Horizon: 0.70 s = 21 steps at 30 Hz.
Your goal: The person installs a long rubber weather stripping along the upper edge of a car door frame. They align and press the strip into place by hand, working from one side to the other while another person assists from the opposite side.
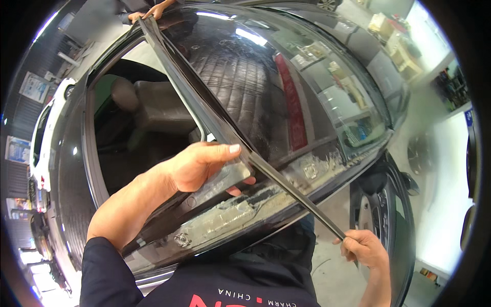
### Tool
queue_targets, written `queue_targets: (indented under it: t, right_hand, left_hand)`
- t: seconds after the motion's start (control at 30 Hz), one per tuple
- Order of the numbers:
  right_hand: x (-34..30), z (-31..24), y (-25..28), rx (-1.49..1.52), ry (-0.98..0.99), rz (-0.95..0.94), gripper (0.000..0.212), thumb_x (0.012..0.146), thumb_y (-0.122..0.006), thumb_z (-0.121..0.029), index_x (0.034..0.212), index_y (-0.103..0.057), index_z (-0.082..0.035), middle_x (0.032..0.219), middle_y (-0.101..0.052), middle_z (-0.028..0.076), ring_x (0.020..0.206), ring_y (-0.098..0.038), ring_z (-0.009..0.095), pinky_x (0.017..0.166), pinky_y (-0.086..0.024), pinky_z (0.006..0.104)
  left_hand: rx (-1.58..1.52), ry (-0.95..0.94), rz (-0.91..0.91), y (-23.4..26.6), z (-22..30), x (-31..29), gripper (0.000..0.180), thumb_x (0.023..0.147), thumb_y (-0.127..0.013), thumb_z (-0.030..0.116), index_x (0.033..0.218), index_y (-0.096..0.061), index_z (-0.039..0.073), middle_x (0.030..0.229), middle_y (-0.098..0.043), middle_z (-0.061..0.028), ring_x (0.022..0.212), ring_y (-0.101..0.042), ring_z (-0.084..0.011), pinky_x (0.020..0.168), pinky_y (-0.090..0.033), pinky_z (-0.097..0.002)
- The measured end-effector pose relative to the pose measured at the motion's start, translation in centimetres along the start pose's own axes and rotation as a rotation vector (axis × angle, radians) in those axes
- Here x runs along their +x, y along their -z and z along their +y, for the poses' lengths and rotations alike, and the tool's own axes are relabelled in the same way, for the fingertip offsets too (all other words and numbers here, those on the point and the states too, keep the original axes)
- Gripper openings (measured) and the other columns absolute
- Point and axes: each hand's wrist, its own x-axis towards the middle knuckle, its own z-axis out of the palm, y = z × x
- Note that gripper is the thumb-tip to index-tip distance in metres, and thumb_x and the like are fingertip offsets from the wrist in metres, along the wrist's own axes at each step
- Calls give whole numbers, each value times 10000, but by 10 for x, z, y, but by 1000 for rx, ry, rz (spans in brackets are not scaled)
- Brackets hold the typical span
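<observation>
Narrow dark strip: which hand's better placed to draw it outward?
Right, likely. The right hand grips the narrow dark strip beyond the car roof; the left hand holds the long panel near the strip's inner end, thumb on top, so seems better suited to steadying.

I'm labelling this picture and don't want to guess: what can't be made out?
Left hand: head view; most of its fingers are hidden behind the dark frame piece it grips.
Dark strip: head view; the gripped part is covered by the right hand.
Car interior: head view; lower part lost in shadow.
Co-worker's hands: head view; the person's body is mostly cut off by the upper edge.
Wall poster: head view; print too small.
</observation>
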Motion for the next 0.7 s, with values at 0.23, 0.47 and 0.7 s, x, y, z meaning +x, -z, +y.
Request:
queue_targets:
  t: [0.23, 0.47, 0.7]
  right_hand:
    - [-62, 17, -14, -198, -83, 302, 264, 967, -552, -210, 925, -722, -13, 619, -600, 8, 519, -559, 97, 494, -440, 251]
    - [-55, -5, -57, -233, -20, 215, 302, 998, -529, -251, 891, -660, 0, 628, -587, 12, 534, -559, 106, 507, -447, 277]
    - [-64, -23, -62, -131, -56, 96, 312, 998, -486, -240, 900, -648, 8, 656, -598, 45, 539, -560, 121, 530, -467, 284]
  left_hand:
    - [-32, 71, -107, 15, 0, 17, 536, 953, -601, 398, 1250, -574, -47, 1170, -655, -193, 1140, -620, -409, 722, -623, -441]
    - [61, 6, -106, 14, -4, 14, 503, 952, -585, 409, 1198, -614, -29, 1097, -686, -152, 1084, -652, -332, 721, -612, -405]
    - [466, -359, 432, 8, -19, -12, 368, 948, -643, 319, 1148, -606, 12, 944, -650, -72, 835, -631, -173, 844, -512, -361]
